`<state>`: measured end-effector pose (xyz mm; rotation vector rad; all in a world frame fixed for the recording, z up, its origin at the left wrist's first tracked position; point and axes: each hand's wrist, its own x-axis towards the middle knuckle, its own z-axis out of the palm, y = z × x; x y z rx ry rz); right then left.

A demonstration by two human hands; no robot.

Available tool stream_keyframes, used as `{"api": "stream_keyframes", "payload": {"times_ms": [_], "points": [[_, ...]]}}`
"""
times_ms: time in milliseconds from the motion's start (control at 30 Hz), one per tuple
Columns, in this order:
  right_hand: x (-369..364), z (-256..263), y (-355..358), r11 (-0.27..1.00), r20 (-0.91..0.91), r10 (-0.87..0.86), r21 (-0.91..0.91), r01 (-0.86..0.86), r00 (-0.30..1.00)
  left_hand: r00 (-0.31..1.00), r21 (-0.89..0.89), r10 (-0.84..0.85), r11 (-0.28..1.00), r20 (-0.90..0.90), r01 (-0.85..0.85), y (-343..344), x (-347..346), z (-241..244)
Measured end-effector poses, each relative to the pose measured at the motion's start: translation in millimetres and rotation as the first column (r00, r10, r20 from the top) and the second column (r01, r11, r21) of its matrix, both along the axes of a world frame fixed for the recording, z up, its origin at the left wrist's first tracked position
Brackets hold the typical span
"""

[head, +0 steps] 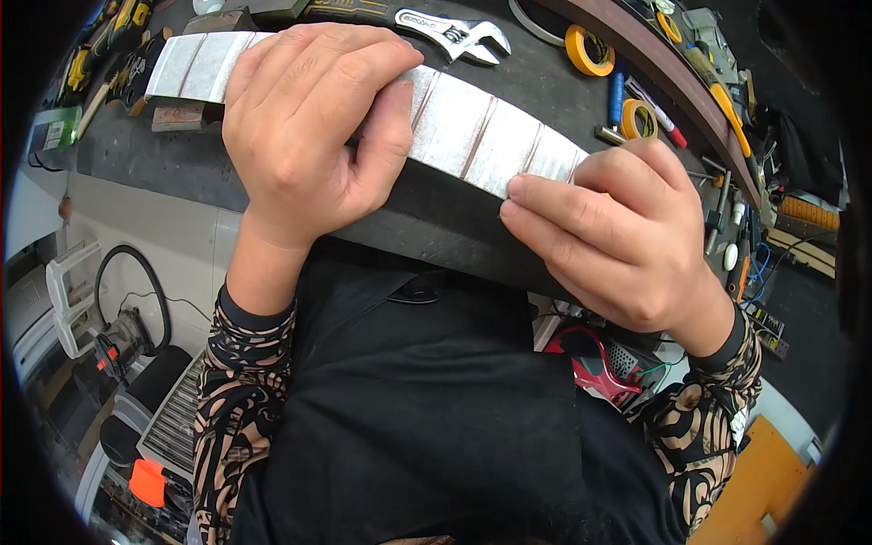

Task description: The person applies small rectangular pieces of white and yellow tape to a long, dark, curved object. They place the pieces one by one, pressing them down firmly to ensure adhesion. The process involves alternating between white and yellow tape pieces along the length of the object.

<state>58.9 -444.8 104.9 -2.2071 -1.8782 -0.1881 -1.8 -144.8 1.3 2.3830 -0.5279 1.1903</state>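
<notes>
A long, narrow strip (453, 122) lies across the view, its face covered in whitish tape with dark crosswise slots showing between the pieces; it looks like a guitar fretboard or neck. Over its left half curls my left hand (310, 122), thumb and fingers gripping the strip. My right hand (613, 238) pinches the near edge at the strip's right end with its fingertips. A wooden block (178, 117) sits under the left end. Just beyond the strip lies an adjustable wrench (453, 33).
The dark workbench (163, 167) also bears rolls of yellow tape (589, 50), a red-capped marker (657, 112), a blue rod-like item (616, 95) and a long brown bar (667, 61). Bolts and small tools lie at the right. Yellow-black tools (82, 65) stand far left.
</notes>
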Motion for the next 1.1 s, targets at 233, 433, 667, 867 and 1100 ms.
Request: {"api": "stream_keyframes", "payload": {"times_ms": [233, 433, 667, 867, 1100], "points": [[7, 0, 1, 0.998, -0.024, -0.058, 0.017, 0.059, 0.998, 1.000, -0.009, -0.004, 1.000, -0.008, 0.004, 0, 0, 0], [25, -2, 1, 0.990, -0.098, -0.138, 0.023, 0.141, 0.986, 1.000, -0.015, -0.008, 1.000, -0.010, 0.008, 0, 0, 1], [15, 1, 2, 0.996, -0.053, -0.092, 0.016, 0.093, 0.994, 1.000, -0.017, -0.010, 1.000, -0.004, 0.010, -1, 0, 1], [19, -2, 0, 0.998, 0.059, -0.052, 0.027, 0.051, 0.997, 1.000, -0.009, -0.011, 1.000, -0.004, 0.011, 0, 1, 2], [61, 8, -19, 0.986, 0.102, -0.163, 0.060, 0.158, 0.981, 1.000, -0.016, -0.004, 1.000, -0.004, 0.004, -1, 0, 2]]}}
